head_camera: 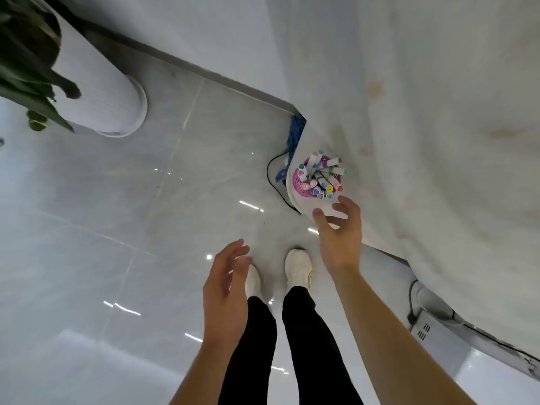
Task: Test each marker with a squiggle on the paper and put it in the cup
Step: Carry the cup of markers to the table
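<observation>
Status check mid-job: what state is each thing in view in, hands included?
cup: upright on the table corner, full of markers.
markers: standing in the cup, caps on.
right hand: open, empty, close to the cup, not gripping it.
left hand: open, empty, over the floor.
tablecloth: draped, stained.
pot: upright on the floor, plant in it.

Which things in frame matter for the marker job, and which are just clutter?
Job: pink cup; markers standing in it; right hand, open near the cup; left hand, open and empty.
Lying about: potted plant on the floor; black cable; blue cord by the table corner.
</observation>
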Motion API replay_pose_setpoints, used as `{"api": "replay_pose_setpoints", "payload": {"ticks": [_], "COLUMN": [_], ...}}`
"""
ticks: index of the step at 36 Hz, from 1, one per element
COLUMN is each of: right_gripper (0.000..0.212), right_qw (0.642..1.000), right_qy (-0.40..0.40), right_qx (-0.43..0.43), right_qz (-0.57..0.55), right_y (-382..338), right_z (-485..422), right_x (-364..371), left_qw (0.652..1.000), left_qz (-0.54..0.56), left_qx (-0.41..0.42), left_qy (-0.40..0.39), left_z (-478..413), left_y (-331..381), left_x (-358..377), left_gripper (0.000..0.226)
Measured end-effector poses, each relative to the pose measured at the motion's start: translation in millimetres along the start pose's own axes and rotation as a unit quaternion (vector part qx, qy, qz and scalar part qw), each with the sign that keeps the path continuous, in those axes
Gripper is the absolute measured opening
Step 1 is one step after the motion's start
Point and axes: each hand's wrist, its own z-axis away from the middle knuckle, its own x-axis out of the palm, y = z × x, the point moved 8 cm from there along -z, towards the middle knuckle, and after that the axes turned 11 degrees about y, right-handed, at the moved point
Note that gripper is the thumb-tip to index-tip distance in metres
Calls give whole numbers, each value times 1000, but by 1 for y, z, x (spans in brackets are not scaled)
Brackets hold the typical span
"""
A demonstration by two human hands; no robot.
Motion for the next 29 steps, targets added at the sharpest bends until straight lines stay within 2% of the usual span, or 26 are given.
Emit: {"api": "replay_pose_setpoints", "payload": {"ticks": [7,11,17,21,29], "right_gripper": [83,95,89,84,79], "right_qw": [998,995,991,992,996], "right_qy": [10,29,53,51,15], "right_qx": [-60,-75,-90,-83,-72], "right_qz": [-6,-63,-83,-82,-59], "right_y": [4,0,1,4,3], "right_z": [-19,-33,-36,-24,14], "right_x": [32,44,48,41,25], "left_qw": [1000,999,999,999,999], "left_qz": [21,27,26,16,15], "left_qx": [-2,7,-2,-10,-9], "left_qy": [15,25,28,27,31], "left_z": [-22,-35,-39,-35,-18], "left_y": [-12,-21,-34,-38,-31], "left_x": [23,26,20,14,-1], "left_gripper": [43,45,44,35,41]}}
